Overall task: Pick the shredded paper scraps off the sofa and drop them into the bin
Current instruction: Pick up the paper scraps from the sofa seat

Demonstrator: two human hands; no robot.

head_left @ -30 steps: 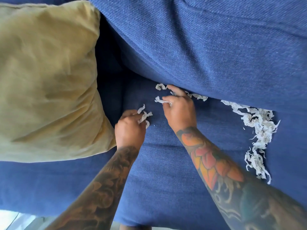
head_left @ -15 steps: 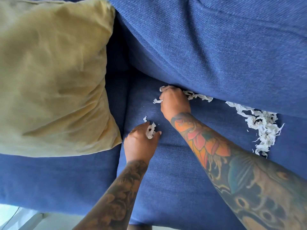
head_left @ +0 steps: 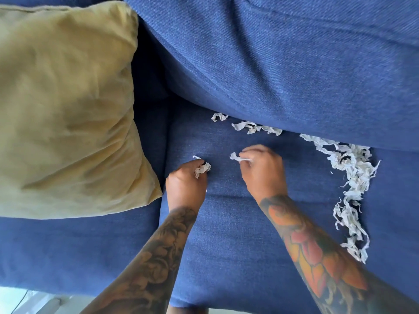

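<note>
Both hands are working low over the seat cushion (head_left: 226, 234) of a blue fabric sofa. The left hand (head_left: 186, 186) is curling its fingers round a small crumpled wad of shredded paper (head_left: 202, 169), which is poking out past the fingertips toward the backrest cushion (head_left: 283, 64); one tiny white scrap (head_left: 196, 157) is lying on the seat just beyond that hand. The right hand (head_left: 263, 168) is pinching a short paper strip (head_left: 238, 157) between thumb and fingers, the strip's long axis running sideways and its free end pointing left, toward the other hand. The two hands are sitting near each other but apart.

Along the crease where seat meets backrest, a small curled piece (head_left: 219, 116) is lying at the left, and just right of it a wavy row of strips (head_left: 256, 128) is stretching left to right along the crease. Further right, a large tangled heap of shreds (head_left: 349, 159) is starting at the crease and trailing down the seat toward the front edge, so its long axis is running from the backrest forward; it is lying well clear of the right forearm.

A yellow-olive throw pillow (head_left: 63, 109) is leaning on the left part of the sofa, its lower right corner sitting just beside the left hand
</note>
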